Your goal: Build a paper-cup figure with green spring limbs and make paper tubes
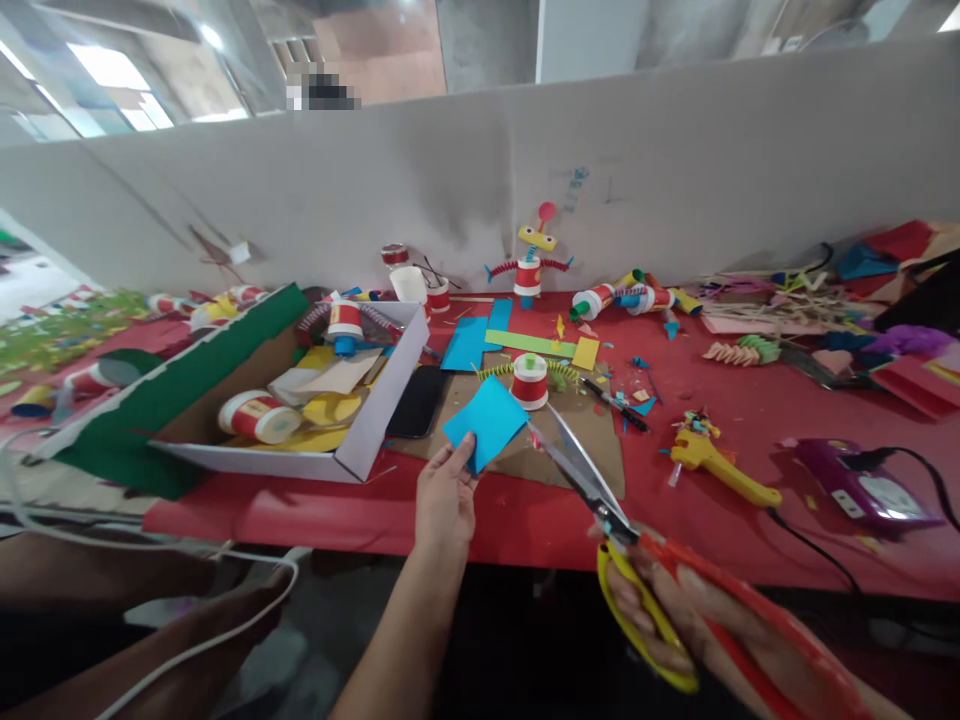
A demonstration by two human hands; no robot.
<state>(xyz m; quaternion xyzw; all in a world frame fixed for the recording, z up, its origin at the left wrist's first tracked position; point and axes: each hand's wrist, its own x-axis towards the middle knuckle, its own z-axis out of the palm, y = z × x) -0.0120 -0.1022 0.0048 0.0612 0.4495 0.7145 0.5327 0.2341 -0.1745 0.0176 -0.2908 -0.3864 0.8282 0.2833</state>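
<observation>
A piece of blue paper (487, 418) is pinched between the thumb and fingers of my left hand (448, 492), above the cardboard sheet (570, 455). My right hand (679, 610) grips large scissors (589, 475) with one yellow and one red handle. Their blades are parted and point toward the paper, with a small gap between. Just behind the blue paper stands a red-and-white paper cup (530, 383) with curled green paper arms. More blue paper (465, 343), a green strip (527, 342) and a yellow piece (586, 352) lie farther back.
An open box (281, 458) with cups and paper scraps stands on the left, beside a black phone (417, 402). A finished-looking cup figure (529, 275) stands near the partition. On the right lie a yellow glue gun (724, 470), a purple plugged-in device (862, 485) and paper scraps (772, 300).
</observation>
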